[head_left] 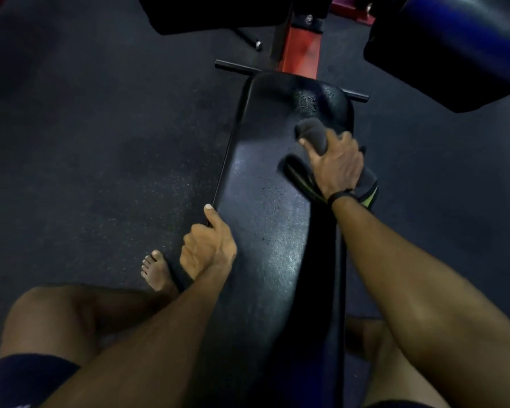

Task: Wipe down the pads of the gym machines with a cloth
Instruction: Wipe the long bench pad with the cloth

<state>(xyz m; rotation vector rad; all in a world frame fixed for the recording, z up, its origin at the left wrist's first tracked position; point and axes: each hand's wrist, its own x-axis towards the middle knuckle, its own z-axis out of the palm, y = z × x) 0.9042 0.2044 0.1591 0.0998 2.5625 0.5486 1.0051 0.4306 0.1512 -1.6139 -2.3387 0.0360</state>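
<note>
Where bench pad (pixel 265 231) ends, red post (pixel 299 51).

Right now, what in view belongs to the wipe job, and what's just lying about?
In use:
cloth, gripped by right hand
bench pad, wet with droplets
left hand, gripping pad's left edge

Not in use:
red frame
crossbar
blue pad, upper right
floor

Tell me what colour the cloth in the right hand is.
Dark grey cloth with a yellow-green edge stripe, gripped by the right hand; seen in the head view.
</note>
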